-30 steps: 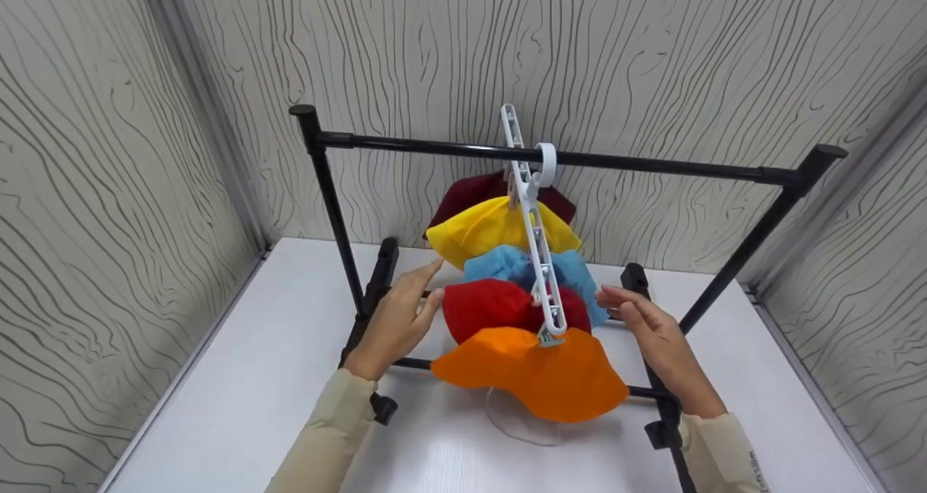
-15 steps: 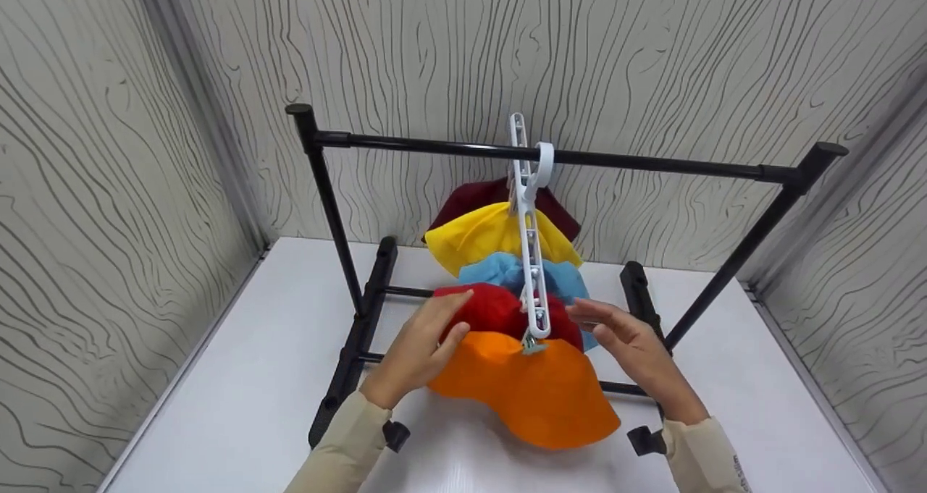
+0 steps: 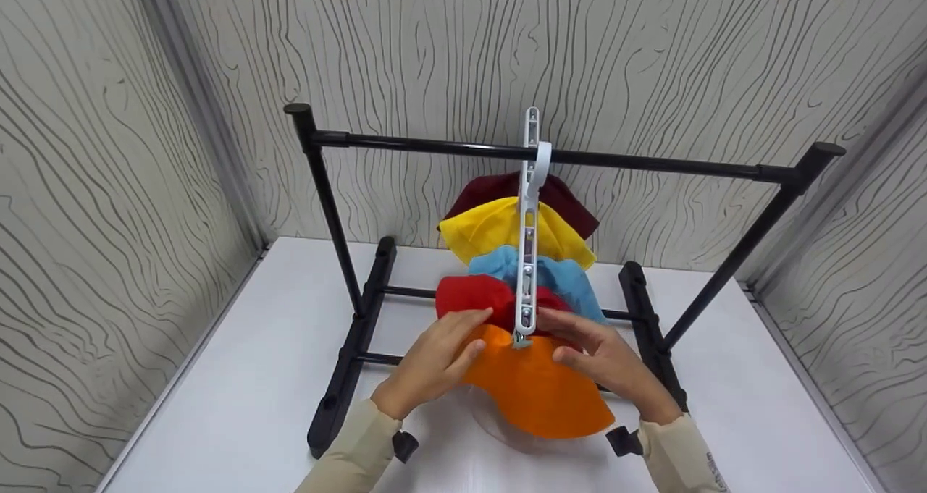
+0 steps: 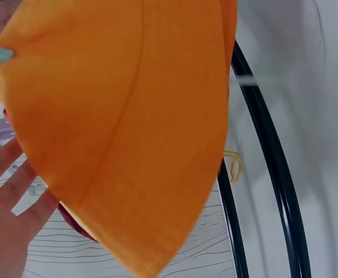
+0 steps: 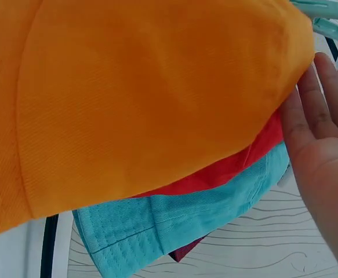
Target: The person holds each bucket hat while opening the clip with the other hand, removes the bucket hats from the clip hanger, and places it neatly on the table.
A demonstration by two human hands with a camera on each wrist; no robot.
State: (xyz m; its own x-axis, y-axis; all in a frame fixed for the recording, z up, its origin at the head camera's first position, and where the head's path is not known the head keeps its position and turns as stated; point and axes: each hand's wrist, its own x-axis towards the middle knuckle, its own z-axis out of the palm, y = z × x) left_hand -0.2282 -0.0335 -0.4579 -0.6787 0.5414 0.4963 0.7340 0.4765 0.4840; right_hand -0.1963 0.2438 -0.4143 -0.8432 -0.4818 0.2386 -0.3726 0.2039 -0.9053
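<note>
White slotted plastic hanger [image 3: 526,250]: hooked over the black tubular rail [image 3: 434,145]; long axis runs front-to-back, abt square to the rail, near end pointing at us, far end at the wood-grain-patterned wall [image 3: 405,44]
Orange fabric hat [image 3: 539,392]: hangs frontmost, at the hanger's near end, from a pale teal clip [image 3: 521,342]; brim side points down, wide axis runs L to R & slopes lower on the R
Row behind, front to back: red fabric hat [image 3: 471,294], light blue fabric hat [image 3: 572,283], yellow fabric hat [image 3: 481,229], dark maroon fabric hat [image 3: 481,189], lined up along the hanger
Left hand [image 3: 434,359]: wide, fingers straight & spread, at L edge of the orange hat; we see no grip, can't tell if it touches cloth
Right hand [image 3: 612,359]: likewise extended, fingertips pointing in twd the clip, at R edge of same hat; contact we can't tell
White flat table [image 3: 232,377]: under it all, w/ the black rack base [image 3: 355,341] standing on top
</note>
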